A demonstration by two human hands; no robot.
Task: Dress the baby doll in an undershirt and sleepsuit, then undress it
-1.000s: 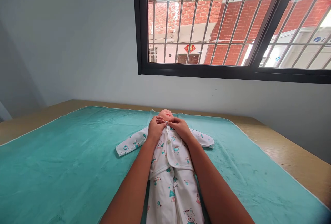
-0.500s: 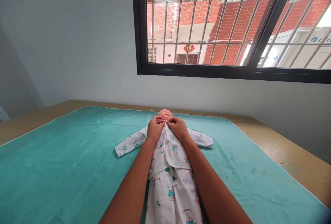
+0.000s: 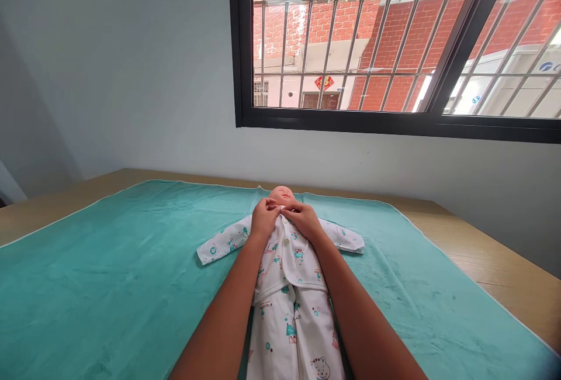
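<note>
- The doll (image 3: 281, 193) wears trousers (image 3: 274, 327) and buttoned-style jacket (image 3: 302, 260), front overlapped.
- At the jacket's 12 o'clock, my left hand (image 3: 265, 217) and right hand (image 3: 305, 218) pinch the collar (image 3: 281, 208); closure hidden.

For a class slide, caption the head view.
Left hand and right hand at the neckline of a white patterned top on a doll.

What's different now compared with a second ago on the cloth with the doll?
Nothing has visibly moved, been taken hold of or let go. The left hand and right hand are still at the collar; the doll lies on its back, sleeves out to the sides, on the cloth as before.
</note>
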